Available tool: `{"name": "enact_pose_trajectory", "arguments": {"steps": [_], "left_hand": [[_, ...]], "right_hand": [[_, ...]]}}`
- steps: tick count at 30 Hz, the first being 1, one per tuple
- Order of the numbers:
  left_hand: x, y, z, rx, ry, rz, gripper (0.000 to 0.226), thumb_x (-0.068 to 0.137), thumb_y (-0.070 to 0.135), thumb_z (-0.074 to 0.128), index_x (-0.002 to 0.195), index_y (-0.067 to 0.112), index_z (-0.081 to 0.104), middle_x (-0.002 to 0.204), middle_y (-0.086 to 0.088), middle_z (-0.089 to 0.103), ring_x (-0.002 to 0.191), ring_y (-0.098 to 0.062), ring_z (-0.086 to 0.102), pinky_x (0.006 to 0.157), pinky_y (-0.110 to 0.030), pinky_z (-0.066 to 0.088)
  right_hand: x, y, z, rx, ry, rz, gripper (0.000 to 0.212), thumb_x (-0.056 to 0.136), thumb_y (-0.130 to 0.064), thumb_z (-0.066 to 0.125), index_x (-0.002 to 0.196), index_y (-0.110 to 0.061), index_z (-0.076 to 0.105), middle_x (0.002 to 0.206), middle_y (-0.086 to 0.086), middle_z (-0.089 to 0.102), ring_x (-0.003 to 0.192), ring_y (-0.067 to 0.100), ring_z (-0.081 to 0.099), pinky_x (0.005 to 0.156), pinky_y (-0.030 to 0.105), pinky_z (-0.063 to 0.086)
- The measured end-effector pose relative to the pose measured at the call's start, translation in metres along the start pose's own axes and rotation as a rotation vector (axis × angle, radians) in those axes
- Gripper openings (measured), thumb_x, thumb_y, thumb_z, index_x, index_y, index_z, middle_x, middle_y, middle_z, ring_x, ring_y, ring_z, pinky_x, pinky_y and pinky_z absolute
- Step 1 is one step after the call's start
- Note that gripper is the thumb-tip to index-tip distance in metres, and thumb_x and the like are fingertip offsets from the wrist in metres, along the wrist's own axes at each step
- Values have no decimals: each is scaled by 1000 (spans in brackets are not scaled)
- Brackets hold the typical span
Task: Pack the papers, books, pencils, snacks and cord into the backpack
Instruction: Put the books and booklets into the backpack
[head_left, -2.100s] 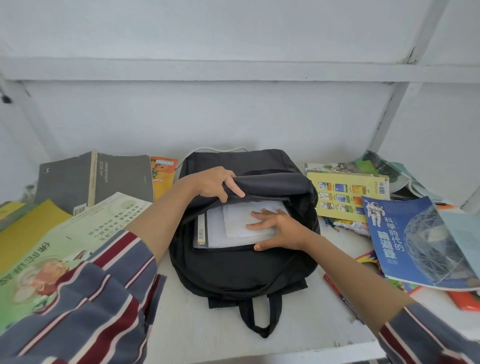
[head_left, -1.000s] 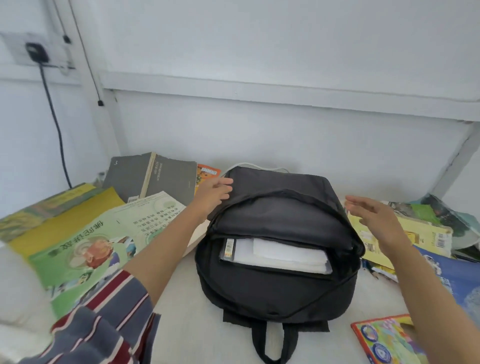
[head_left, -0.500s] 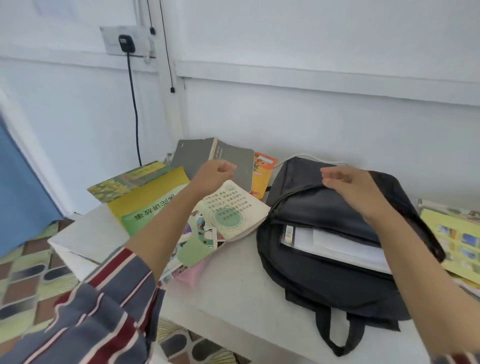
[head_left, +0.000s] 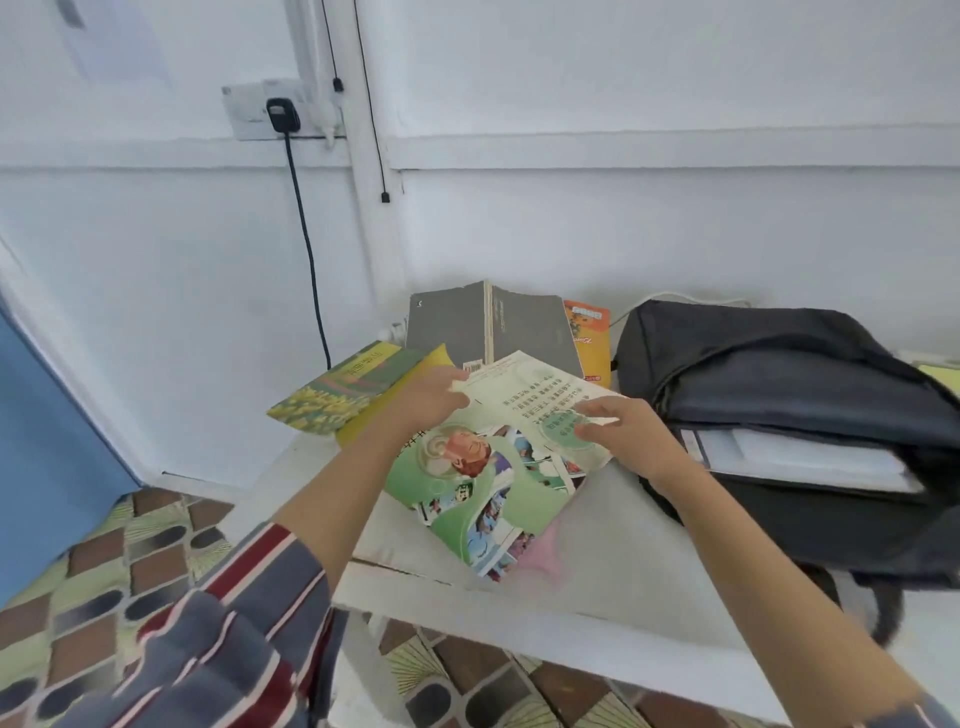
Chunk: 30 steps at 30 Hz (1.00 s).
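Head view. A black fabric backpack (head_left: 779, 364) lies on the right part of a white desk (head_left: 623, 551), its main compartment unzipped and gaping toward the person. A stack of white papers (head_left: 795, 457) sits inside the opening. A thin white cord (head_left: 691, 300) runs along the wall just behind the backpack. Left of the backpack, flat on the desk, lies a green illustrated paperback book (head_left: 467, 499), turned at an angle, its near corner close to the desk's front edge. A blurred pale pink object (head_left: 545, 556) shows from under that corner. The left hand (head_left: 431, 397) is at the book's far left corner, fingers curled onto the edge and gripping it. The right hand (head_left: 628, 436) rests on the right part of the cover, fingers apart and nearly straight, their tips touching the cover beside a round green emblem. Behind the book a grey softcover book (head_left: 498, 327) lies spread face down against the wall. An orange-covered book (head_left: 589, 332) stands between it and the backpack. A yellow booklet (head_left: 358, 431) lies partly beneath the left wrist, and a book with a yellow-green field cover (head_left: 343, 389) overhangs the desk's left edge. On the wall, a white socket plate (head_left: 244, 117) carries a black plug (head_left: 283, 114) with a black cable (head_left: 306, 249) hanging down. A navy, red and white striped sleeve (head_left: 208, 649) covers the left upper arm above brown and green floor tiles (head_left: 104, 571).
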<state>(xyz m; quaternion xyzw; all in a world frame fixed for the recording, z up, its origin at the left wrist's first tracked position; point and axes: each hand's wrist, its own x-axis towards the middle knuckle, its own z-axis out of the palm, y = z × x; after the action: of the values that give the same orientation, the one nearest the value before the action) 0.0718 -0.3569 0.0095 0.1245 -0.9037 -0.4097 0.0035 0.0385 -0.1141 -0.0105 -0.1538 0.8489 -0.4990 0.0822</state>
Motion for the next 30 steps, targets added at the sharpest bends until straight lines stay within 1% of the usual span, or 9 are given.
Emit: {"name": "enact_pose_trajectory", "arguments": {"steps": [3, 8, 11, 15, 18, 20, 25, 27, 30], "left_hand": [[2, -3, 0, 41, -35, 23, 47, 93, 13, 52, 138, 16, 40, 139, -8, 41, 102, -17, 46, 73, -25, 39], [13, -5, 3, 120, -11, 66, 45, 91, 7, 49, 136, 9, 41, 129, -15, 51, 93, -20, 46, 63, -25, 37], [16, -7, 4, 81, -45, 11, 51, 93, 10, 48, 141, 13, 32, 125, -14, 51, 91, -20, 47, 61, -26, 36], [17, -8, 2, 25, -55, -14, 56, 90, 7, 52, 142, 12, 30, 131, -14, 47, 97, -21, 45, 74, -28, 38], [17, -6, 2, -63, -53, 6, 56, 86, -1, 56, 137, 10, 37, 128, -12, 50, 99, -19, 48, 68, -24, 42], [18, -4, 2, -126, -26, 35, 54, 83, -4, 58, 133, 9, 43, 125, -10, 53, 102, -20, 51, 74, -25, 44], [16, 3, -4, -192, -18, 46, 59, 82, -4, 60, 137, 12, 45, 115, -5, 53, 94, -18, 53, 67, -21, 44], [15, 7, -9, -186, -23, 58, 61, 82, -5, 60, 138, 11, 43, 122, -6, 55, 102, -20, 55, 76, -23, 48], [14, 12, -19, -186, 13, 120, 70, 79, -3, 67, 141, 11, 38, 138, -7, 49, 122, -25, 50, 104, -41, 41]], "right_hand": [[-9, 7, 13, -3, 86, 84, 33, 82, -13, 66, 115, -17, 64, 122, 0, 57, 102, 16, 54, 83, 24, 42], [-23, 16, 19, -55, 189, 157, 35, 82, -13, 67, 117, -14, 62, 106, 7, 49, 75, 10, 45, 56, 14, 33], [-26, 16, 23, 2, 163, 236, 39, 83, -14, 66, 122, -17, 58, 104, 8, 50, 79, 14, 50, 64, 20, 44], [-31, 8, 28, 208, 132, 346, 47, 82, -7, 68, 125, -19, 54, 110, 10, 53, 82, 21, 53, 83, 38, 54], [-33, 8, 27, 292, 152, 346, 46, 78, 0, 71, 119, -15, 57, 118, 14, 56, 90, 26, 59, 74, 32, 57], [-34, 9, 26, 380, 154, 356, 42, 75, 6, 71, 111, -12, 59, 122, 13, 55, 98, 28, 61, 69, 28, 58], [-38, 3, 18, 534, 149, 381, 47, 73, 16, 67, 115, 0, 58, 116, 12, 53, 89, 25, 60, 68, 28, 57], [-37, -1, 13, 544, 158, 378, 48, 71, 16, 68, 116, 2, 58, 111, 10, 54, 90, 24, 60, 72, 27, 55], [-34, -10, 2, 480, 176, 309, 42, 70, 13, 71, 108, -1, 64, 99, 11, 64, 82, 20, 62, 73, 23, 56]]}}
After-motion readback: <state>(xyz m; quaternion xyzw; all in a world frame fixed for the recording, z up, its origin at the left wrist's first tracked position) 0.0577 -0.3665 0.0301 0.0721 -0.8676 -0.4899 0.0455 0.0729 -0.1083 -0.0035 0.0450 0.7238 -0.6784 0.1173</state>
